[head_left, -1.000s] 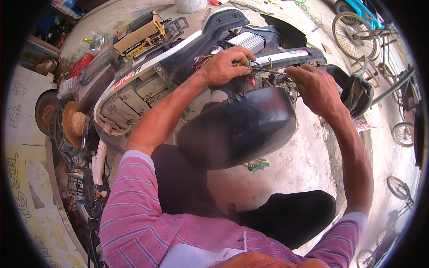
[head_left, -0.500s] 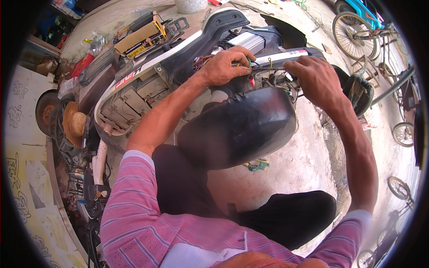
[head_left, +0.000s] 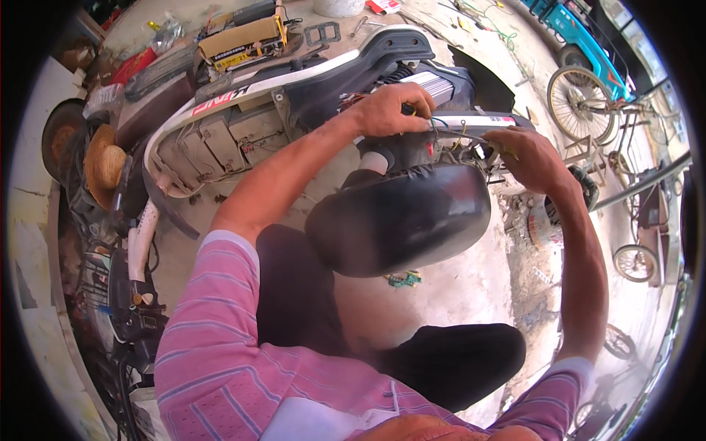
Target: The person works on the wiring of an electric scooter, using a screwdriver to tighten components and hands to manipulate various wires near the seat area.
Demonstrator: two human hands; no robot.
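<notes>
A scooter with a white and black body [head_left: 254, 90] lies on its side, its inner compartments exposed. Closed around thin wires [head_left: 440, 123], one of them blue, is my left hand [head_left: 390, 110], just below a silver finned box [head_left: 435, 85]. A dark thin cable [head_left: 462, 135] runs from there to my right hand [head_left: 526, 153], whose thumb and fingers pinch its other end. Under the wires hangs a small red connector [head_left: 430, 148]. Nearer to me, a large black rounded piece [head_left: 404, 220], apparently the seat, partly hides the parts behind it.
A yellow and black cardboard box [head_left: 243, 45] stands beyond the scooter, near a white bucket [head_left: 338, 7]. To the left are a straw hat [head_left: 104, 165] and a wheel [head_left: 62, 140]. Green bits [head_left: 403, 279] lie on the floor. Bicycles and a blue tricycle [head_left: 581, 37] stand at right.
My right hand has moved down slightly, and its fingers have turned inward along the cable. The left hand keeps its grip on the wires. The whole view has shifted a little.
</notes>
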